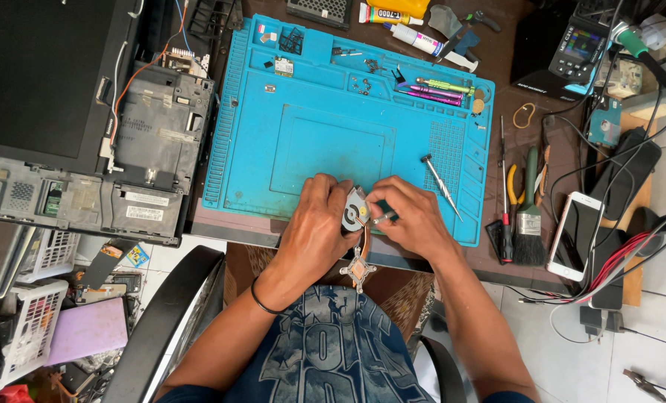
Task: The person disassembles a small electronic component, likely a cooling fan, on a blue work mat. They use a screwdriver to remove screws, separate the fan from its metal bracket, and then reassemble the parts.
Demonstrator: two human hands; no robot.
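My left hand (pixel 314 224) grips a small round laptop cooling fan (pixel 353 211) at the near edge of a blue work mat (pixel 333 149). A copper heat pipe with a star-shaped plate (pixel 358 269) hangs from the fan toward my lap. Just right of the fan, my right hand (pixel 415 216) holds a small green-handled tool (pixel 384 216), its metal end against the fan. A loose silver screwdriver (pixel 441 183) lies on the mat beyond my right hand.
A dismantled laptop base (pixel 150 149) and its dark screen (pixel 38 75) lie left of the mat. Purple and green tools (pixel 434 89) and small screws rest in the mat's top trays. Right of the mat are a brush (pixel 529 224), pliers, a white phone (pixel 573 235) and cables.
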